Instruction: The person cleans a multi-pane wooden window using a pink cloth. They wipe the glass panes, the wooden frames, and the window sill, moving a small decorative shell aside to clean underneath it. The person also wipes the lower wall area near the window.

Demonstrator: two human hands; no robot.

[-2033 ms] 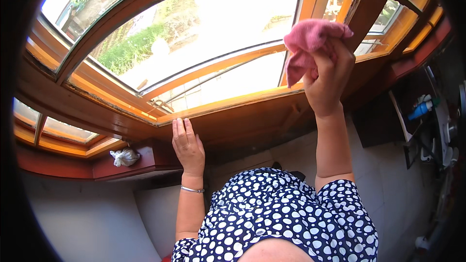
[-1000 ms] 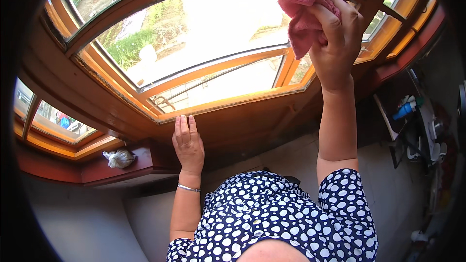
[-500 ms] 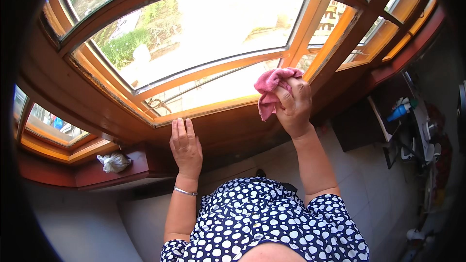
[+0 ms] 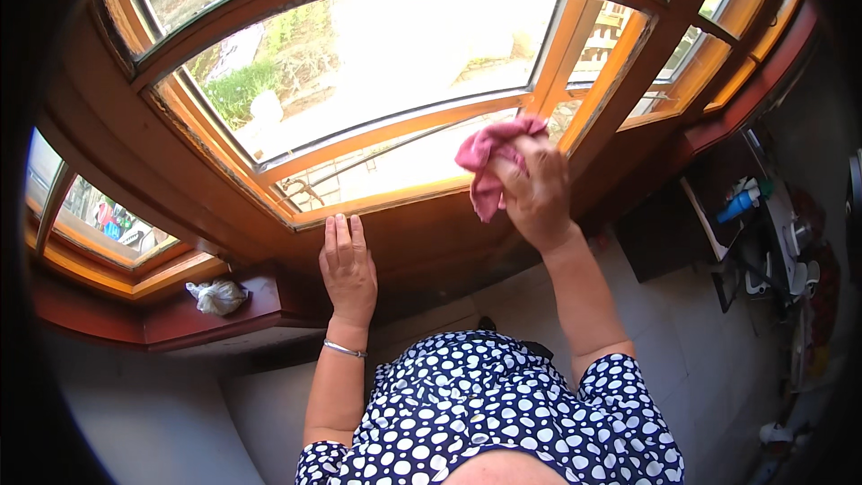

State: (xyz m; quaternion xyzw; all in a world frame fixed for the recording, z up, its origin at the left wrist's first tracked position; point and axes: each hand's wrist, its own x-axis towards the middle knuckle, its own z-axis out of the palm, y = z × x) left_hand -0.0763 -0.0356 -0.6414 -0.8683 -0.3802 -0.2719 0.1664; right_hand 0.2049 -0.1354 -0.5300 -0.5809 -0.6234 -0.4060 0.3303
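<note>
A crumpled pink cloth (image 4: 489, 162) is bunched in my right hand (image 4: 539, 193), whose fingers curl over it. Cloth and hand are at the lower right corner of a wooden window frame (image 4: 395, 205), in front of the glass pane (image 4: 386, 157); whether the cloth presses on the glass I cannot tell. My left hand (image 4: 348, 271) lies flat with its fingers stretched out, fingertips at the bottom edge of the frame. Nothing is in it. A silver bangle (image 4: 345, 348) circles that wrist.
On a dark red ledge (image 4: 260, 301) at the left sits a knotted whitish plastic bag (image 4: 217, 296). A blue bottle (image 4: 738, 205) stands among items on a dark cabinet (image 4: 660, 224) to the right. More wooden window panels run along both sides.
My right hand has shifted slightly to the left and up with the pink cloth. The left hand stays at the frame's bottom edge. My view has turned a little.
</note>
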